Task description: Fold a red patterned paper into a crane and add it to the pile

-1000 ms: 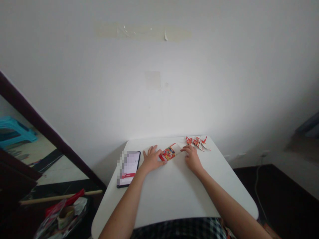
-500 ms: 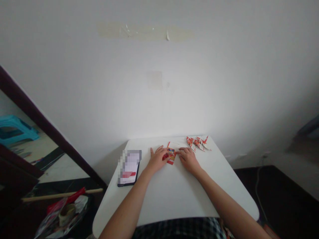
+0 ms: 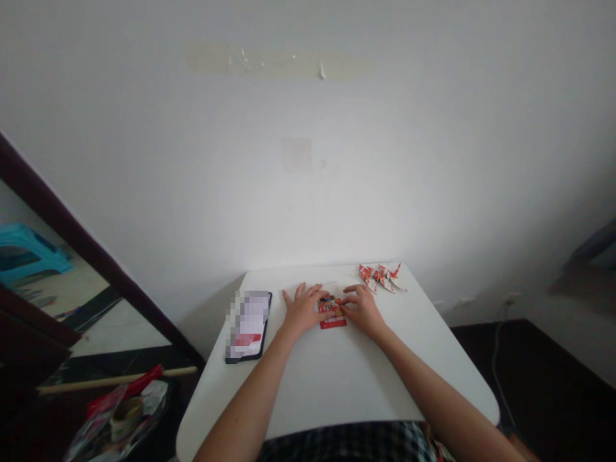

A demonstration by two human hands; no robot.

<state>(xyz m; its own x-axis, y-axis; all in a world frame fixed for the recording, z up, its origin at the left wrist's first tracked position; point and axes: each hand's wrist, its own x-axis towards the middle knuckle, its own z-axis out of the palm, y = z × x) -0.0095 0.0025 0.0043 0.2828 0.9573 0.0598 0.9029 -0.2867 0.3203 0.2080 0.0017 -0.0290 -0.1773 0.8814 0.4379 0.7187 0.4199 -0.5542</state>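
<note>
A red printed piece of paper (image 3: 333,323) with colourful pictures lies on the white table (image 3: 332,378) between my two hands. My left hand (image 3: 303,311) rests over its left side, thumb and forefinger on the paper, the outer fingers spread on the tabletop. At the right edge, the thumb and fingertips of my right hand (image 3: 362,309) are closed on the paper. The exact grip of the fingertips is too small to make out. Behind my right hand stand several folded red-and-white paper pieces (image 3: 380,277) with pointed tips.
A phone (image 3: 248,327) with a lit, partly blurred screen lies at the table's left side. The white wall (image 3: 308,212) rises behind the table. Down on the left floor are a bag of odds and ends (image 3: 122,420), a wooden stick (image 3: 62,388) and a blue plastic stool (image 3: 33,253).
The paper has come slightly nearer to me and turned, showing a wider red lower strip. My left fingers have shifted over it, and my right fingertips have moved down along its edge.
</note>
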